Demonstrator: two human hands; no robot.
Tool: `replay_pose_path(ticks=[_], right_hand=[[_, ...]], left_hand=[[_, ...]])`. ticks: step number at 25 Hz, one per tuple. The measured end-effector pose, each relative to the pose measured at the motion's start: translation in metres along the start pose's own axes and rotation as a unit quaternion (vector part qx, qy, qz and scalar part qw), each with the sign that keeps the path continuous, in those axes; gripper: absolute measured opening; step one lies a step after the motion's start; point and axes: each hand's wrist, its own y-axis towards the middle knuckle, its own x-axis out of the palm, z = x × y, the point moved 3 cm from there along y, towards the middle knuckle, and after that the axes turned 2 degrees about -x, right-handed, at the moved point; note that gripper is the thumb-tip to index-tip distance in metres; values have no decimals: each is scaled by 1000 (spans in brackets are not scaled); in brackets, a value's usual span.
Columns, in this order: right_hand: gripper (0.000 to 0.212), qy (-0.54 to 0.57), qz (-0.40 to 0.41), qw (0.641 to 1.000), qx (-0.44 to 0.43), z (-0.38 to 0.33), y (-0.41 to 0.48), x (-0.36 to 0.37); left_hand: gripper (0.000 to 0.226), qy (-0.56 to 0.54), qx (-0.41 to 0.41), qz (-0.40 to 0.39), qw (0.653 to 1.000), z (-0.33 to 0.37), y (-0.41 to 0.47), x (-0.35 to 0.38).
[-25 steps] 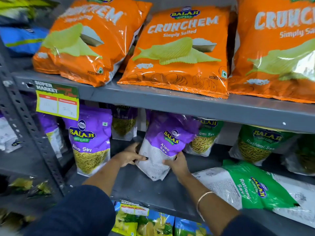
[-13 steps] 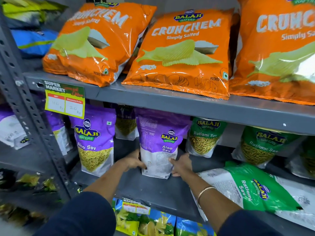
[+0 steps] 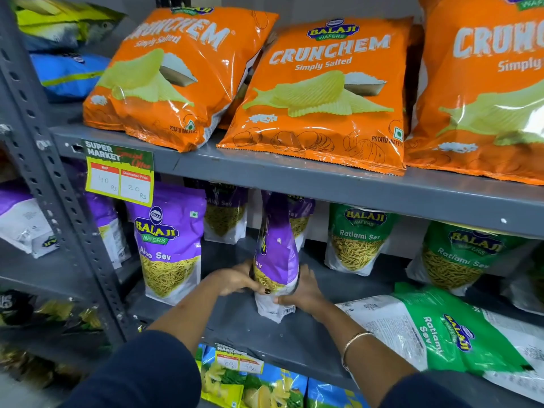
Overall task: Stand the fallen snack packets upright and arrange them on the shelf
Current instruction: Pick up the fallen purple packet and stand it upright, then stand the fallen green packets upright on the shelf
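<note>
left hand (image 3: 235, 279) and right hand (image 3: 304, 293) both grasping purple aloo sev packet (image 3: 275, 260), upright, turned edge-on, mid grey shelf (image 3: 235, 322). green ratlami sev packet (image 3: 441, 331) lies flat, near right.

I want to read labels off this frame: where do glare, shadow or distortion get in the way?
Head view: glare streaks the orange Crunchem bags; the purple packet between left hand and right hand sits in shelf shadow, label turned aside; wide-angle bending slants the upright.

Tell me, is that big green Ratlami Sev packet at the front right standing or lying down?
Lying down. The big green Ratlami Sev packet rests flat on the grey metal shelf, its lettering running sideways.
</note>
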Motion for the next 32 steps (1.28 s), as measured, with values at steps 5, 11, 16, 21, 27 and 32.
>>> replay_pose_path(ticks=[5, 11, 16, 21, 27, 32], right_hand=[[68, 63, 42, 997, -26, 6, 5, -25], [82, 111, 3, 994, -10, 11, 5, -32], [80, 43, 14, 999, 10, 12, 2, -44], [41, -68, 215, 962, 153, 31, -25, -125], [52, -296, 175, 890, 300, 73, -100, -198], [103, 142, -113, 860, 477, 106, -138, -176]], left_hand=[[76, 8, 0, 59, 998, 10, -3, -24], [82, -57, 46, 130, 989, 10, 0, -6], [76, 99, -103, 111, 983, 7, -10, -5], [32, 270, -272, -146, 912, 39, -16, 56], [35, 278, 120, 19, 953, 121, 24, 155], [66, 345, 51, -51, 936, 100, 55, 181]])
